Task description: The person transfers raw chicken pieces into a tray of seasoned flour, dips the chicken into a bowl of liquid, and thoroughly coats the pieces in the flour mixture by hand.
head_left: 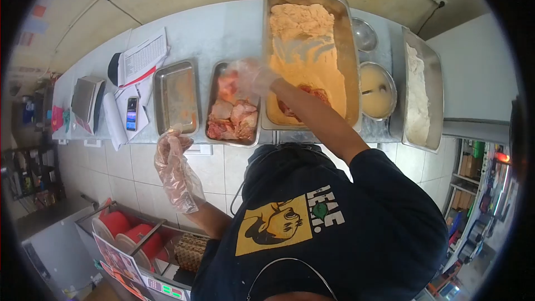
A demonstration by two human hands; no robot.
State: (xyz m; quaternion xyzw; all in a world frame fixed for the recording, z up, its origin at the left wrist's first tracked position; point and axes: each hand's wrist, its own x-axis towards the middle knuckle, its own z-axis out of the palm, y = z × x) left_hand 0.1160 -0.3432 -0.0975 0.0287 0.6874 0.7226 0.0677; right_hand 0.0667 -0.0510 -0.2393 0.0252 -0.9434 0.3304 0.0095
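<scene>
My right hand (253,77), in a clear plastic glove, reaches over a metal tray (257,134) of raw chicken pieces (233,120). Motion blurs its fingers, and a pink piece lies right beside them; whether they grip it I cannot make out. My left hand (171,147), gloved too, has its fingers curled together at the near rim of a shallow metal tray (157,97) with orange-brown residue. What those fingers hold, if anything, is hidden. Under my right forearm, a dark red coated piece (290,112) lies in a big metal pan (352,50) of orange breading flour (301,22).
To the right are a bowl of pale yellow liquid (374,86), a smaller metal bowl (363,34) and a long pan of white flour (417,89). On the left lie a phone (132,114), papers (142,58) and a metal scale-like box (89,100). Red rolls (136,234) stand below.
</scene>
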